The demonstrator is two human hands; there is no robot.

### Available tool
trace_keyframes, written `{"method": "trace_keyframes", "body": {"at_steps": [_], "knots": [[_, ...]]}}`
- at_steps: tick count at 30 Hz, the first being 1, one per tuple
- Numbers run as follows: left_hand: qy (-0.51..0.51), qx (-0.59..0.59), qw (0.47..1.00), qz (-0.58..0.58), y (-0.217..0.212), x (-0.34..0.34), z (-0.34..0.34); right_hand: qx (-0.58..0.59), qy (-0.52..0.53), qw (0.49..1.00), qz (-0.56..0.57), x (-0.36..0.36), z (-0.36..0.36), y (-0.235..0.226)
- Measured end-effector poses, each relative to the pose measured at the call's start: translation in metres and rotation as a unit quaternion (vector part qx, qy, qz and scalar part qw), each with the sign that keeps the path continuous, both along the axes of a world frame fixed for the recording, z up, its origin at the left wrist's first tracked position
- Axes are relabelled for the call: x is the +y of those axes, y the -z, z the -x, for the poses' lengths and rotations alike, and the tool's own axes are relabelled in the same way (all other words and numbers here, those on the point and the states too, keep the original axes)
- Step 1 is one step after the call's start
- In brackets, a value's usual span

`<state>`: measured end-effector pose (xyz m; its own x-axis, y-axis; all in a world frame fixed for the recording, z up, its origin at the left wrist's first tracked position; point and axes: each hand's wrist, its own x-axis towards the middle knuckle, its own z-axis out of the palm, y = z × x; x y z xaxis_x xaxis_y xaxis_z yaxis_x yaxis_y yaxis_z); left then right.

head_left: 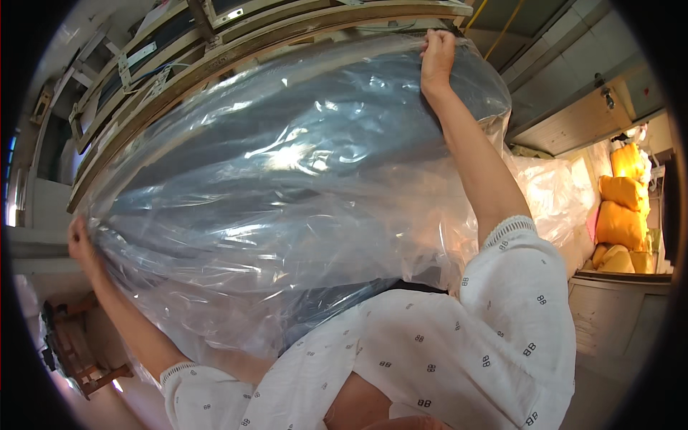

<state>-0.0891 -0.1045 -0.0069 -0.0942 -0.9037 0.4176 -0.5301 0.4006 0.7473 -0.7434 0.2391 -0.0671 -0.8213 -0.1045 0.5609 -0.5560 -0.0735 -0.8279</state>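
A large sheet of clear plastic film (pixel 287 158) stretches between my hands, wrinkled and shiny. Something dark shows through it. My left hand (pixel 82 240), out at the far left, grips the film's left end with its fingers closed. At the upper right my right hand (pixel 437 59) pinches the film's far edge, close to a wooden frame. Both arms are spread wide. The lower part of the film hangs in loose folds toward my body.
Along the far side runs a slatted wooden frame (pixel 287 46) with metal brackets. More crumpled plastic (pixel 552 190) lies to the right, beside stacked yellow-orange bundles (pixel 623 208). A wooden stool (pixel 86 351) stands at the lower left. A pale cabinet (pixel 620 322) is at the right.
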Motion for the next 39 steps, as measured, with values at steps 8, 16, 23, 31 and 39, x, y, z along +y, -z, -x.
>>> {"method": "trace_keyframes", "body": {"at_steps": [8, 16, 23, 31, 39], "knots": [[-0.136, 0.247, 0.959, -0.013, -0.055, 0.158, -0.125, -0.318, -0.362, 0.870, -0.106, 0.047, -0.099, -0.023], [-0.207, 0.211, 0.951, -0.086, -0.026, 0.246, -0.196, -0.163, -0.334, 0.895, -0.248, 0.075, -0.140, -0.023], [-0.183, -0.637, 0.736, -0.137, -0.004, 0.242, -0.129, -0.305, -0.536, 0.740, -0.270, 0.103, -0.156, -0.025], [0.284, -0.193, 0.939, 0.012, -0.033, 0.257, 0.188, -0.083, -0.471, 0.851, -0.217, 0.110, -0.170, -0.010], [0.508, -0.162, 0.840, 0.100, -0.045, 0.313, 0.369, -0.028, -0.387, 0.899, -0.204, 0.126, -0.175, -0.042]]}}
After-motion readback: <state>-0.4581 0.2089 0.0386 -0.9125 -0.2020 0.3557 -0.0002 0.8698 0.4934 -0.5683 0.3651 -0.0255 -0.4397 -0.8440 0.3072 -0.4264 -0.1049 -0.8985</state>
